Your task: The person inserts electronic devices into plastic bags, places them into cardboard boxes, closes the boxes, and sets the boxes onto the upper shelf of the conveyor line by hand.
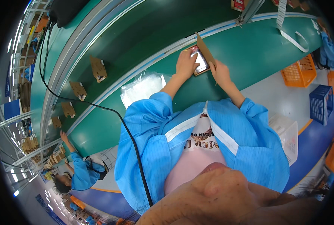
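The shallow open box (202, 72) sits on the green worktop (245, 52), between the two hands, a bright white item (202, 64) inside it and a brown card flap (205, 48) standing up along its right side. The step in hand looks like settling that item while the flap is held back; the next move, I judge, calls for left fingers clear of the box's rim before the flap is let over.

The left hand (185, 64) reaches in from the box's left, palm down, fingers partly curled and spread, tips over the item; whether they press it I cannot tell. At the box's near right, the right hand (221, 72) has its fingers closed on the flap's lower edge. Left of the box and nearer the body lies clear plastic wrapping (143, 89); well to its right stands an orange basket (299, 73)
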Tool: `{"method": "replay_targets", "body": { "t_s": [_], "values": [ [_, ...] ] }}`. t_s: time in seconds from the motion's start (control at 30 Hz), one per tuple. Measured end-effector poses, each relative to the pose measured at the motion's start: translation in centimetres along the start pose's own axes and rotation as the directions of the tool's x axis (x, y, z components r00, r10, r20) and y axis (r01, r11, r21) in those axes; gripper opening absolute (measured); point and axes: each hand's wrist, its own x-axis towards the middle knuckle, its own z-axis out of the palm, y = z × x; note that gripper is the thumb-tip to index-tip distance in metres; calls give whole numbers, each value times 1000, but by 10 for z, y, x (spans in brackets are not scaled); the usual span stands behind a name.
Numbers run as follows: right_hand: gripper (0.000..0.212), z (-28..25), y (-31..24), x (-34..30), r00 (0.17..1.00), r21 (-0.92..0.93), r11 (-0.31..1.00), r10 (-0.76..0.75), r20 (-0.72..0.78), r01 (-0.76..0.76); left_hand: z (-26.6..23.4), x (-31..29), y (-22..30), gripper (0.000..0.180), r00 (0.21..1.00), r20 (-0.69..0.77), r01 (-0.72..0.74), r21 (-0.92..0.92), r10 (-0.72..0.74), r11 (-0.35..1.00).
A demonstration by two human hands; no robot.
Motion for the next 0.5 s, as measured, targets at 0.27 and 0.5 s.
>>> {"method": "replay_targets", "body": {
  "t_s": [0.27,0.5],
  "values": [
    [22,3,6,6,999,56,998,7,39,-10,-1,-42,13,22,993,-106,40,-136,-54,990],
    [24,-5,5,7,998,22,1000,-4,65,3,8,-21,13,15,988,12,-152,9,152,988]
  ]
}}
